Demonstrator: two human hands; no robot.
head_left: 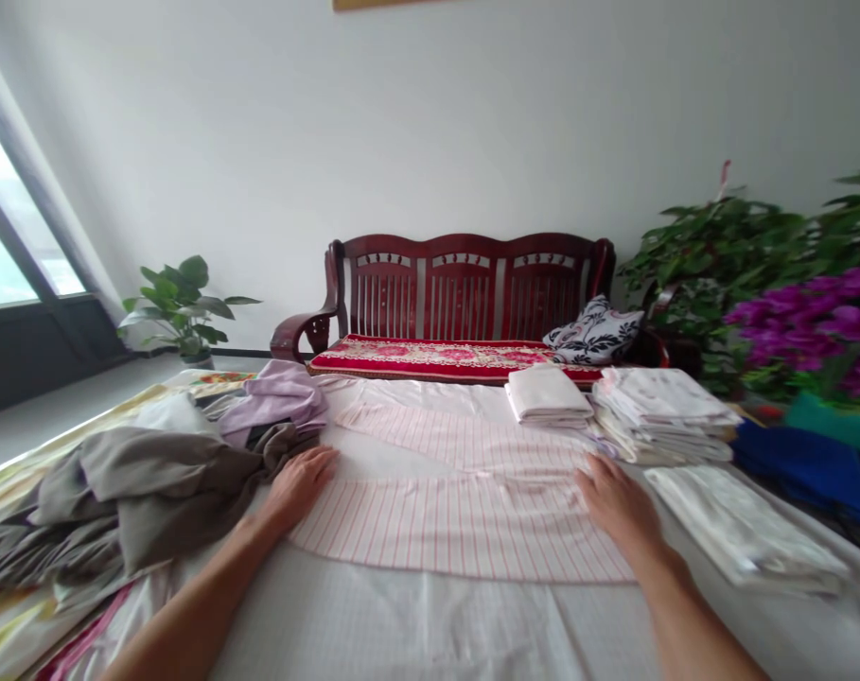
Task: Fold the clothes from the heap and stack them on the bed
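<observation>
Pink-and-white striped trousers (458, 525) lie spread sideways on the white sheet, both legs pointing left and the waist end at the right. My left hand (303, 484) rests at the leg ends, its fingers stretched out and beside a heap of grey cloth (166, 482). At the waist end, my right hand (618, 497) touches the striped fabric with its fingers extended and lying on the cloth. Some creases show in the fabric close to my right fingertips.
A lilac garment (277, 397) lies behind the grey heap. To the right are a folded white cloth (549, 395), a stack of folded linens (660, 416) and another folded piece (745, 530). Beyond stands a wooden bench (465, 284); purple flowers (819, 317) crowd the right.
</observation>
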